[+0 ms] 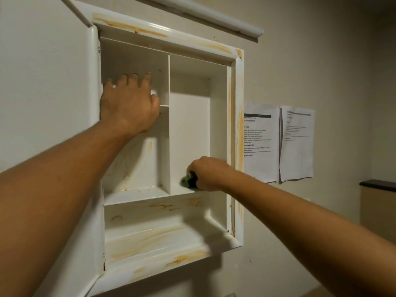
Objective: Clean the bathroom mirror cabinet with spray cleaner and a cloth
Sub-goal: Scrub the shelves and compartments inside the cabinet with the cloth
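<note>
The white mirror cabinet [234, 116] hangs open on the wall, its frame and lower shelves streaked with orange-brown stains. Its door [53, 82] swings out to the left. My left hand [128, 103] reaches into the upper left compartment, fingers spread against its back wall. My right hand [207, 174] grips a green cloth [188, 181] and presses it on the shelf at the bottom of the tall right compartment. No spray bottle is in view.
Two printed sheets [278, 144] are taped to the wall right of the cabinet. A long white light fixture [214, 16] runs above it. A dark-topped ledge [377, 185] shows at the far right edge.
</note>
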Tool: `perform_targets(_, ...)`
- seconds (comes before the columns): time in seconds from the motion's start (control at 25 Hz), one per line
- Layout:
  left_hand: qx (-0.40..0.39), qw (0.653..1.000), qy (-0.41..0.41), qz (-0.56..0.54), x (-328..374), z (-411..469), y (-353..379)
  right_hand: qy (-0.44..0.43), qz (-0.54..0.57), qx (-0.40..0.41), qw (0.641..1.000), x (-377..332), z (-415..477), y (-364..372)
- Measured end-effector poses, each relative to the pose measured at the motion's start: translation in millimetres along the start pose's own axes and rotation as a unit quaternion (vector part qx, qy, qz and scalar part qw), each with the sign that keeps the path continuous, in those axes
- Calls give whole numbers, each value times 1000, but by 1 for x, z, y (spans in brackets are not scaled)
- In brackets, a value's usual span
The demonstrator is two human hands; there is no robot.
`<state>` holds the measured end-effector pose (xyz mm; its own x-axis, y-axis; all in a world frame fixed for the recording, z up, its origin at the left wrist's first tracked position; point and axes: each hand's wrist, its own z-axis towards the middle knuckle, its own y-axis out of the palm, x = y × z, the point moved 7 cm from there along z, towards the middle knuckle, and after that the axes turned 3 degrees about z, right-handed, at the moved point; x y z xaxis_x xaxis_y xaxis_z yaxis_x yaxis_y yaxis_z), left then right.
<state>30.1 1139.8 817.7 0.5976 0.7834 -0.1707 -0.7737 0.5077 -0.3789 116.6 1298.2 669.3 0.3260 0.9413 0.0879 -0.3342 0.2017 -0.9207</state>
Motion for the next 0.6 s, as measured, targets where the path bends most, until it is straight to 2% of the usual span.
perform_targets(0.04, 2, 1000, 2, -4, 0, 1, 0, 16, -77, 11, 997, 8, -1, -1)
perform_targets(0.08, 3, 1000, 4, -8, 1, 2, -1, 31, -105, 27, 994, 10, -2, -1)
perform_targets(0.12, 5, 1000, 4, -8, 1, 2, -1, 39, -74, 43, 996, 3, -1, 0)
perform_targets(0.24, 13, 1000, 1, 9, 1, 2, 2, 40, 145, 54, 987, -32, 7, 10)
perform_targets(0.44, 30, 999, 3, 16, 1, 0, -2, -31, 251, 7, 968, -24, -3, 9)
perform_targets(0.6, 37, 999, 0, 15, -1, 0, -3, -74, 340, -38, 937, -12, -9, 3)
